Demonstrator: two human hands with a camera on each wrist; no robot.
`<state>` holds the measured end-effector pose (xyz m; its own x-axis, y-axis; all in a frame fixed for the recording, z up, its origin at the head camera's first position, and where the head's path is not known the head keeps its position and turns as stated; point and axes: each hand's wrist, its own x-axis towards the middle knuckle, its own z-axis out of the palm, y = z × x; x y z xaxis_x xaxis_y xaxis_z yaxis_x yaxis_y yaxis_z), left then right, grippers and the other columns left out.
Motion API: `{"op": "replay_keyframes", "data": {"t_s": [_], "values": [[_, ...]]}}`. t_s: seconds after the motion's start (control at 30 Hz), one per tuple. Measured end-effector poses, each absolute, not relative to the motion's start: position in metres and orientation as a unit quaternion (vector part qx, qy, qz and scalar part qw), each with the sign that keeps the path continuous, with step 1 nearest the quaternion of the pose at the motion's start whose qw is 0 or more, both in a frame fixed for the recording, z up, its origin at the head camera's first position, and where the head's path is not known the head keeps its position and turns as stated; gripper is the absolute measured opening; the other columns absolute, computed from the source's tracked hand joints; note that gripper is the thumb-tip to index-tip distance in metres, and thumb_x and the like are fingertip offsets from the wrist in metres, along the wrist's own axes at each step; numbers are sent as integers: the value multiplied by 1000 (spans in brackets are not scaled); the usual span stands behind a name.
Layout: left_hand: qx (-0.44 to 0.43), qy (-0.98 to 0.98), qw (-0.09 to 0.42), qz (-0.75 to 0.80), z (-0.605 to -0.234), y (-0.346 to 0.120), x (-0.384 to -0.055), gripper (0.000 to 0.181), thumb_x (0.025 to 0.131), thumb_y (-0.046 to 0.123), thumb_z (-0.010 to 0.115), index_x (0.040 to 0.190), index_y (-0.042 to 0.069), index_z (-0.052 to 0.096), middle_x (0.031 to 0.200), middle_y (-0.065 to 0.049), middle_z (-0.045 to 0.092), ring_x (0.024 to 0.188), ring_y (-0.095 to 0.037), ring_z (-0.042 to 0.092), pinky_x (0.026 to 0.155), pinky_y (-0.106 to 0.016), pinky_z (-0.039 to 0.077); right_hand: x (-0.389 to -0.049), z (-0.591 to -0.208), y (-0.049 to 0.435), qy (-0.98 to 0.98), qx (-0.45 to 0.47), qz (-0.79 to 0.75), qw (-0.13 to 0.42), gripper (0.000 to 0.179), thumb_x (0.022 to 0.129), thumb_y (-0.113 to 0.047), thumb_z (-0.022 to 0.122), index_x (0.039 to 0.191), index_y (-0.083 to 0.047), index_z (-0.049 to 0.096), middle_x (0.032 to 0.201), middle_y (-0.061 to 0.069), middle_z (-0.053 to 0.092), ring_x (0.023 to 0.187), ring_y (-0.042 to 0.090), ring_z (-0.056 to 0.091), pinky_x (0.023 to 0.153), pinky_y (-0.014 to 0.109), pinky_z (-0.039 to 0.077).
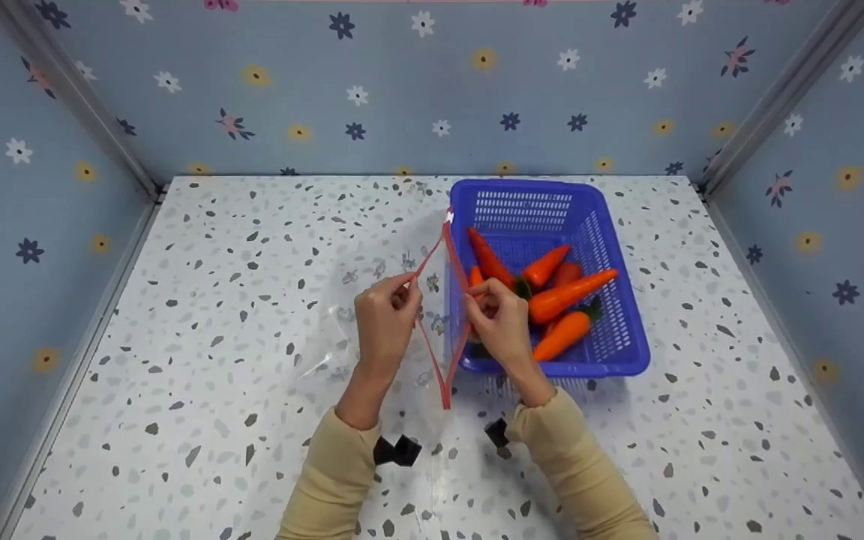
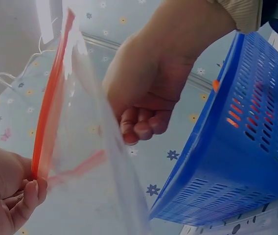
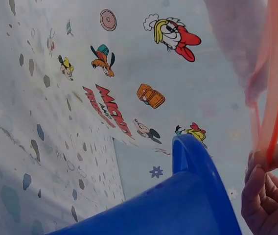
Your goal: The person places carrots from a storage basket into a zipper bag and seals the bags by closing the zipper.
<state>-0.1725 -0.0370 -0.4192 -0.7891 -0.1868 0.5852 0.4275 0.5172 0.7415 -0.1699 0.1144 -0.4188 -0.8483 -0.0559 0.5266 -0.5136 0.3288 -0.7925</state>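
Observation:
A clear plastic zip bag (image 1: 432,330) with a red zip rim and printed cartoon figures stands with its mouth spread apart. My left hand (image 1: 388,319) pinches the rim's left side; my right hand (image 1: 501,319) pinches its right side, over the near-left edge of a blue basket (image 1: 627,364). Several orange, pointed, carrot-like vegetables (image 1: 571,296) with green ends lie in the basket. In the left wrist view, the left thumb and fingers (image 2: 29,200) hold the red rim (image 2: 48,117). The right wrist view has Mickey lettering on the bag (image 3: 112,110).
Speckled white tabletop (image 1: 214,337) lies beneath everything, with flower-patterned panels (image 1: 432,90) at the back and both sides. Small black blocks (image 1: 406,450) show near the sleeves. The basket's slotted side wall (image 2: 227,161) stands close to the right hand.

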Motion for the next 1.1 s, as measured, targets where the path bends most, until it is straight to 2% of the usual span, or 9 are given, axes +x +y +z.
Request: {"op": "replay_keyframes", "data": {"t_s": [0.13,0.3,0.47,0.7,0.87,0.97,1.1], "values": [[-68,-786,317,-527,-416,-42,-174,14,81,0,57,88,-5,69,60,-6,59,39,-6,46,35,-18,40,-171,-418,121,-797,156,548,202,3,78,9,59,77,10,57,53,15,55,40,16,49,38,16,41],[-55,-738,296,-603,-413,-48,-176,14,82,1,58,89,-5,69,59,-9,59,35,-7,44,32,-17,38,-173,-418,129,-794,140,564,180,3,78,10,57,79,13,56,55,19,56,40,17,49,39,13,39],[-25,-696,262,-668,-409,-51,-177,14,82,1,60,89,-8,68,62,-14,59,35,-13,46,32,-15,38,-174,-418,136,-790,144,574,160,5,81,8,57,81,12,57,55,19,55,38,28,49,37,14,40],[-16,-670,254,-698,-390,-48,-167,13,81,-4,59,87,-14,65,57,-17,55,35,-15,46,33,-14,39,-174,-412,141,-788,142,587,117,10,84,0,58,85,10,58,57,16,55,41,37,49,37,22,45],[-30,-665,252,-703,-389,-45,-165,13,80,-5,59,87,-15,65,56,-20,55,34,-12,46,32,-15,38,-171,-404,143,-789,166,586,83,14,85,-3,57,90,10,58,62,19,56,46,40,50,42,39,49],[-40,-662,251,-705,-392,-44,-166,13,80,-5,59,86,-15,65,57,-20,56,34,-12,46,31,-17,38,-168,-398,144,-791,182,581,61,16,86,-4,57,95,10,57,68,21,57,48,37,51,46,45,48],[-54,-659,253,-706,-394,-42,-167,12,80,-6,59,86,-15,65,59,-17,58,33,-11,45,31,-17,39,-166,-387,148,-797,192,571,44,18,85,-4,58,98,9,57,76,20,59,53,26,55,49,42,51]]}}
